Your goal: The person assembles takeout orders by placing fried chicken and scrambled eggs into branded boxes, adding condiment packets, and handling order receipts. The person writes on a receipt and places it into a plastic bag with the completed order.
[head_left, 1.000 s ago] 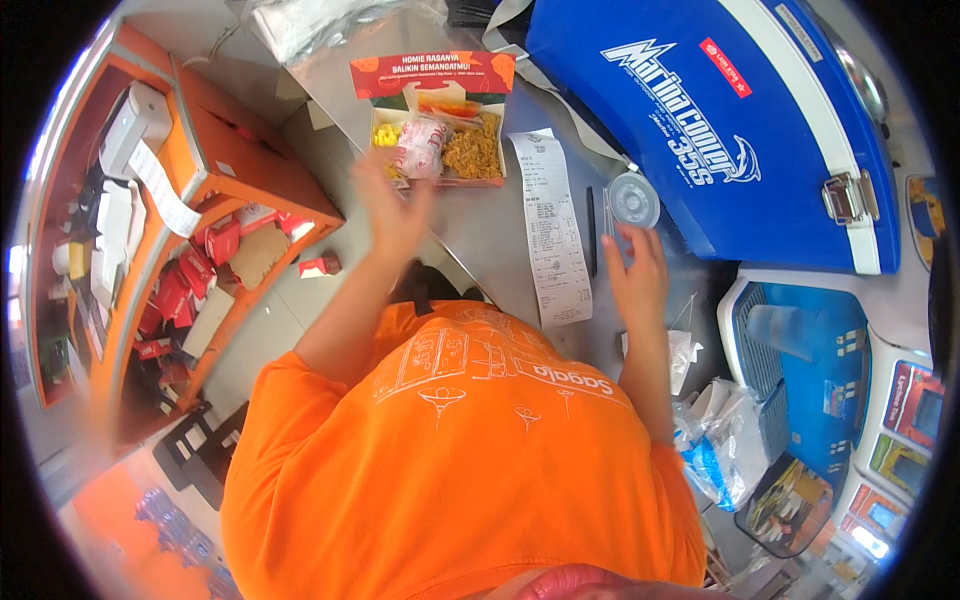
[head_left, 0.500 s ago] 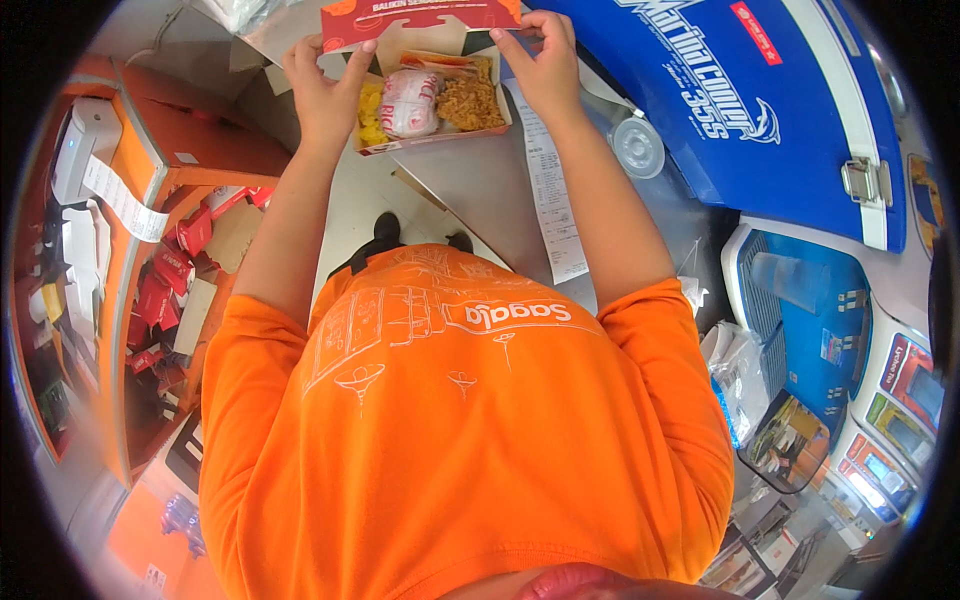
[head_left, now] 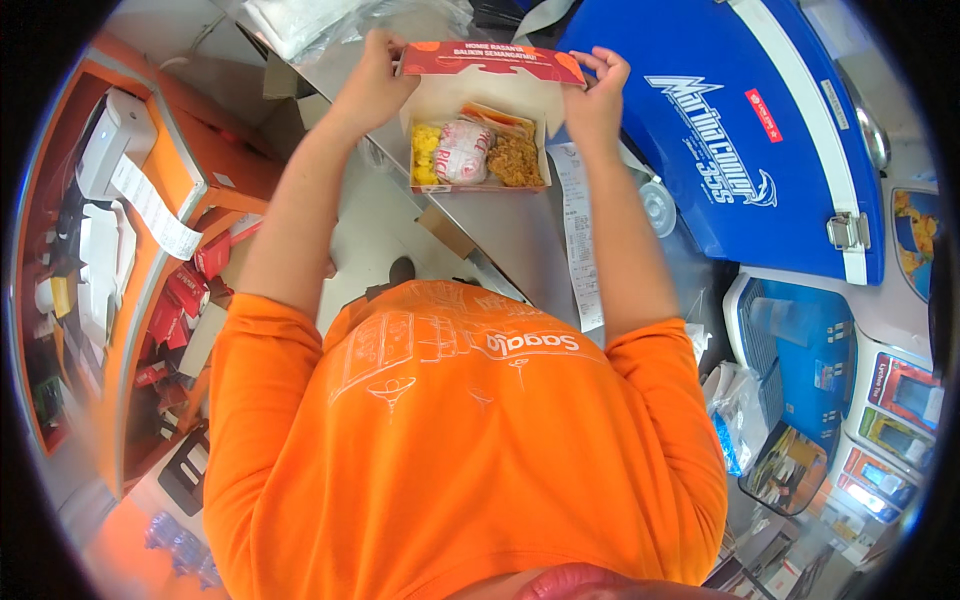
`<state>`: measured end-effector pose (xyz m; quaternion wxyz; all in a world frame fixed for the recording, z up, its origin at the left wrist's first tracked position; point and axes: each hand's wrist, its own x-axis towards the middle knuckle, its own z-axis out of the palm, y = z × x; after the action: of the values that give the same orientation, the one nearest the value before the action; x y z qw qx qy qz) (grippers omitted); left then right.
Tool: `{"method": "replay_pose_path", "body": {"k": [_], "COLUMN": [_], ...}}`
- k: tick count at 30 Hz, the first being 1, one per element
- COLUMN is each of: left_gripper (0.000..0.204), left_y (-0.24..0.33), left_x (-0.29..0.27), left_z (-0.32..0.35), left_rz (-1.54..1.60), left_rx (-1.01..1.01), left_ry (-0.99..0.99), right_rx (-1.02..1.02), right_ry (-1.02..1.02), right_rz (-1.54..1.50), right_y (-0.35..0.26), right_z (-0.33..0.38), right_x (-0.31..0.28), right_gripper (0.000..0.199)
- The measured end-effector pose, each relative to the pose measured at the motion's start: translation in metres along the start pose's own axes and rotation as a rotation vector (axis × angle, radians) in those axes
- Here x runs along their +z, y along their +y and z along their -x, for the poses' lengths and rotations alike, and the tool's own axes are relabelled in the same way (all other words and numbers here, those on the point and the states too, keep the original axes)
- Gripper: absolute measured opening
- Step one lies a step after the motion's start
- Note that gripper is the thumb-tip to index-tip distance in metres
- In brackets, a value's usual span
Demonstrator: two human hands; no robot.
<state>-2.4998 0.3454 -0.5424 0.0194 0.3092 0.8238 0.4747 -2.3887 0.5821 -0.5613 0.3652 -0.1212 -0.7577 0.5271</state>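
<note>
Meal box (head_left: 478,150) on counter (head_left: 520,240); cooler (head_left: 740,130) right of it.

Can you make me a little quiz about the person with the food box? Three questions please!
1. True or false: both hands are on the red lid of the food box.
2. What lies on the counter just right of the box? A) a long white receipt B) a banana C) a red cup
3. Fill in: the big cooler on the right is ____ with a white edge.

Key:
1. True. The left hand has its grip on the lid's left end, the right hand on its right end, and the lid is up, so the food shows.
2. A, the receipt.
3. Blue.
</note>
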Motion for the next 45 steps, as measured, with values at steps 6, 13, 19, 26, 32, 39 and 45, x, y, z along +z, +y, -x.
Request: {"method": "replay_pose_path", "body": {"k": [6,13,19,26,32,39,45], "left_gripper": [0.064,0.057,0.040,0.029,0.060,0.054,0.077], "left_y": [-0.011,-0.028,0.006,0.005,-0.021,-0.036,-0.043], "left_x": [-0.017,0.015,0.020,0.079,0.087,-0.019,-0.007], "left_z": [0.035,0.088,0.084,0.056,0.075,0.089,0.046], "left_rz": [-0.456,-0.511,-0.037,1.365,1.606,1.525,1.143], "left_rx": [0.320,0.581,0.229,-0.657,-0.319,-0.846,-0.933], "left_ry": [-0.249,0.003,0.001,-0.205,-0.294,-0.188,-0.339], "right_rx": [-0.388,-0.486,-0.143,-0.213,0.173,-0.711,-0.709], "right_ry": [-0.617,-0.529,-0.514,-0.557,-0.869,-0.418,-0.404], "right_rz": [0.585,0.607,0.505,0.507,0.023,0.645,0.790], "right_y": [-0.018,0.003,-0.034,-0.039,-0.031,0.026,0.045], "right_z": [0.011,0.068,0.028,0.030,0.043,0.093,0.112], "right_x": [-0.061,-0.064,-0.046,-0.042,-0.030,-0.044,-0.021], "right_gripper": [0.062,0.059,0.049,0.050,0.022,0.064,0.070]}}
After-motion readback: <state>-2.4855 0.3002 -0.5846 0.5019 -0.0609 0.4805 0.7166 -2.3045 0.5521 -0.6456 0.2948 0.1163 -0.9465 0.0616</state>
